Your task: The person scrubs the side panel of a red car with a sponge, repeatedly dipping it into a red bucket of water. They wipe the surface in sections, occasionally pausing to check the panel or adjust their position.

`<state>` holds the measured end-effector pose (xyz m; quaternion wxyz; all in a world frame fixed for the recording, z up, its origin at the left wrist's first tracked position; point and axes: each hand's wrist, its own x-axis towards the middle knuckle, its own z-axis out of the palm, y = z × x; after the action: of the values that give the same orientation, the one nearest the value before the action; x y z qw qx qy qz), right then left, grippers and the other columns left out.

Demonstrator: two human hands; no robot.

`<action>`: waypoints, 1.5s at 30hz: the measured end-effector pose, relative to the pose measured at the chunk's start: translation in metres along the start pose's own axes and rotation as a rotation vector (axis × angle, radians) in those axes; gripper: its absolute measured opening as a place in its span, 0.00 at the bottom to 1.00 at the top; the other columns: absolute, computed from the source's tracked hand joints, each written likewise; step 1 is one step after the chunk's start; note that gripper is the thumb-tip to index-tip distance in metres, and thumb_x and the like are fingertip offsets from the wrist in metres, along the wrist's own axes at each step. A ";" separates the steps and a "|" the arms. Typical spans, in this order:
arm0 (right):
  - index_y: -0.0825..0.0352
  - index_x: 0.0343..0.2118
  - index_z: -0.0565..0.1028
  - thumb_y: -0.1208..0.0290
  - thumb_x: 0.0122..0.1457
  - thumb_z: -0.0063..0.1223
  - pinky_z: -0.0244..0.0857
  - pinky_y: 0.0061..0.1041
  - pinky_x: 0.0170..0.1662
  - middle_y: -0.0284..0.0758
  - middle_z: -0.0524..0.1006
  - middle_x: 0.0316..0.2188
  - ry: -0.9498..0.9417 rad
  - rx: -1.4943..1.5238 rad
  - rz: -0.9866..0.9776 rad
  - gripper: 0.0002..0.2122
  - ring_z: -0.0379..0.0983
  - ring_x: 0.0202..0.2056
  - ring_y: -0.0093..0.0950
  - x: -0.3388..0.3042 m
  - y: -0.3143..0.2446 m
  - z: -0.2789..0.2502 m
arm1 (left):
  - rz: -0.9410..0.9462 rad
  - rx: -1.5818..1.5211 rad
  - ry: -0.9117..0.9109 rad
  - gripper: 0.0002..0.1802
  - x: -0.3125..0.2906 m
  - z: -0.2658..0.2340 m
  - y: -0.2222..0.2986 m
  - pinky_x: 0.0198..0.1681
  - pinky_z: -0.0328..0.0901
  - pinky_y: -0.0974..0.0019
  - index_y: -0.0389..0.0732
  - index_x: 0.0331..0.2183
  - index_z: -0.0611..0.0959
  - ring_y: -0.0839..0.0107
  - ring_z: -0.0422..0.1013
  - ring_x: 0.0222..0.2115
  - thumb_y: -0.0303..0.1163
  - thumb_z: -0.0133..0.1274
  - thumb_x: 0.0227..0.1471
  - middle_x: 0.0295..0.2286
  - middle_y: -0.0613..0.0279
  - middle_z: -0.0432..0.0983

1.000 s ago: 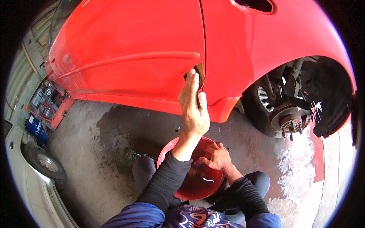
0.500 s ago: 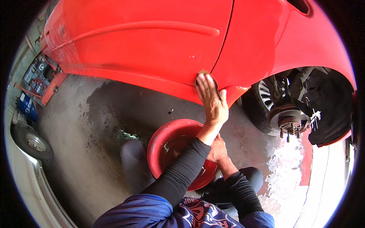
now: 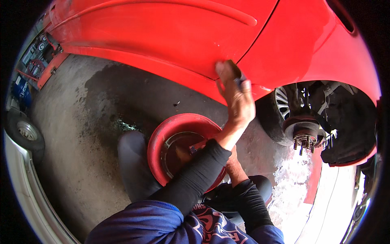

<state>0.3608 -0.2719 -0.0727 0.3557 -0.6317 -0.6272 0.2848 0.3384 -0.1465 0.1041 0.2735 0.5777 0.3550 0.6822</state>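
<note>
My left hand reaches across my body, over the basin, to the lower part of the red car door. Its fingers are blurred by motion and press a dark sheet, which looks like sandpaper, to the panel by the door gap. Below, the red basin stands between my knees with murky water inside. My right hand is at the basin's right rim, largely behind my left forearm. Its fingers are hidden, so whether it grips the rim does not show.
Right of the door, the red fender curves over an exposed wheel hub. A wheel lies beneath. A loose tire, a blue drum and a red jack are at the left. Wet patches darken the concrete floor.
My view has shifted and tilted, with the car now higher in the picture. My left hand has slid slightly left along the door, away from the gap. The right hand stays by the basin.
</note>
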 end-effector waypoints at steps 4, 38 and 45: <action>0.60 0.53 0.76 0.46 0.53 0.55 0.61 0.43 0.61 0.43 0.74 0.53 0.042 -0.440 -0.159 0.28 0.65 0.55 0.49 0.006 -0.038 -0.011 | -0.254 -0.110 -0.080 0.43 -0.020 -0.034 -0.031 0.69 0.29 0.42 0.35 0.69 0.47 0.54 0.36 0.71 0.58 0.32 0.68 0.70 0.43 0.38; 0.66 0.46 0.79 0.60 0.46 0.58 0.63 0.42 0.59 0.44 0.77 0.49 0.014 -0.443 -0.176 0.23 0.68 0.52 0.48 0.008 -0.027 -0.012 | -0.272 -0.393 0.407 0.50 0.075 -0.035 -0.012 0.72 0.25 0.51 0.25 0.66 0.37 0.48 0.24 0.70 0.61 0.27 0.67 0.68 0.35 0.24; 0.63 0.47 0.79 0.52 0.55 0.60 0.62 0.42 0.58 0.43 0.77 0.48 0.021 0.014 0.009 0.22 0.68 0.53 0.45 -0.002 -0.034 -0.015 | -0.396 -0.346 0.257 0.51 0.000 0.037 -0.003 0.71 0.24 0.48 0.27 0.67 0.35 0.48 0.21 0.70 0.62 0.29 0.66 0.68 0.35 0.21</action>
<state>0.3524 -0.2767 -0.0367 0.3657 -0.6348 -0.6185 0.2841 0.3747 -0.1391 0.1047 0.4485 0.3509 0.3711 0.7335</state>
